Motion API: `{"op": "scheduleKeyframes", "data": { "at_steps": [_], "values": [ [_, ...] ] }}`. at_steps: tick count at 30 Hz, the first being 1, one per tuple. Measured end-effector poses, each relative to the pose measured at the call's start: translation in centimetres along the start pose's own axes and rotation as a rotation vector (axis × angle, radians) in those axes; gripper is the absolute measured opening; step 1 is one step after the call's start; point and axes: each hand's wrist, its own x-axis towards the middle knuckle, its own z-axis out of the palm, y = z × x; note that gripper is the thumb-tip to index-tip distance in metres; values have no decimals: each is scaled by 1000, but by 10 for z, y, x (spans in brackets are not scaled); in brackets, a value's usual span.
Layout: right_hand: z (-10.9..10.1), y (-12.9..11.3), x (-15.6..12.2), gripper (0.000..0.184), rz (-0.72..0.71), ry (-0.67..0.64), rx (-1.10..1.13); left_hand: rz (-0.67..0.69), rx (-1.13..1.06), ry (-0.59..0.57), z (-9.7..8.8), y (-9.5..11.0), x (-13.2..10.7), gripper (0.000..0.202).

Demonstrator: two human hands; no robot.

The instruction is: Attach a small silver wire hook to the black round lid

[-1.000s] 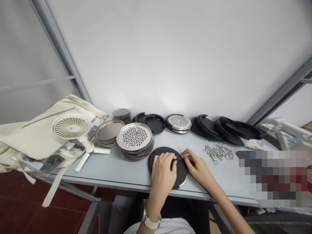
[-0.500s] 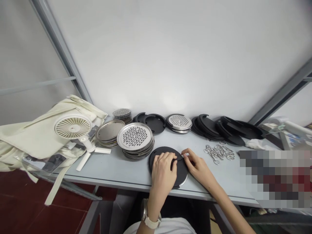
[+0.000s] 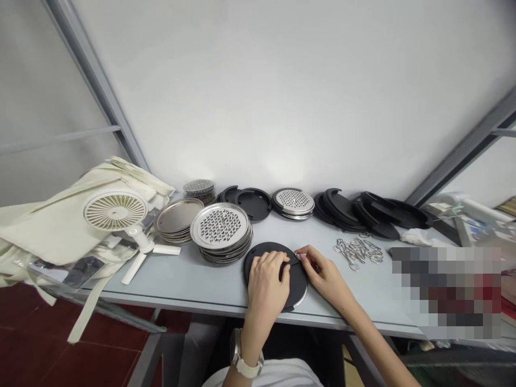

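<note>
Pressing left hand (image 3: 266, 285): fingers flat and released on a matte black disc (image 3: 300, 286), round and steel-rimmed, lying on the grey table (image 3: 342, 290).
Pinching right hand (image 3: 324, 277): fingertips grasping a thin metal piece (image 3: 297, 255) at the disc's edge.

A white panel wall (image 3: 282, 97) fills the view behind the table (image 3: 387, 293), its surface glowing brightest just above the table's back edge, where soft light pools. Grey metal frame posts (image 3: 97, 91) slant along it on the left and right, and a thin horizontal rail (image 3: 60, 138) crosses a duller grey panel (image 3: 40, 91) at left. Below, dark red floor tiles (image 3: 97, 317) with pale grout lines show beside the table's grey metal legs (image 3: 147, 360).
</note>
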Motion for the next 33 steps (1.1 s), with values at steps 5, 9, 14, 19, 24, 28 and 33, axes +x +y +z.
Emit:
{"op": "scheduleKeyframes", "data": {
  "at_steps": [5, 9, 14, 19, 24, 28, 33],
  "values": [
    [0, 1, 1, 26, -5, -5, 1, -3, -1, -1, 0, 0, 0, 14],
    [2, 1, 0, 25, -12, 4, 10, -16, 13, 11, 0, 1, -1, 14],
    [3, 0, -1, 23, -5, 21, -1, -21, 14, 18, 1, 2, -1, 12],
    [4, -1, -2, 22, 27, 16, -4, -35, 13, 27, 2, 2, -1, 11],
    [5, 1, -1, 20, 54, 0, 11, -33, 10, 32, 3, 1, -1, 10],
    [3, 4, -1, 19, 94, -34, 42, -32, 10, 32, 3, 1, -1, 10],
    [1, 5, -1, 20, 92, -45, 87, -31, 10, 31, 3, 1, 0, 10]
  ]
}}
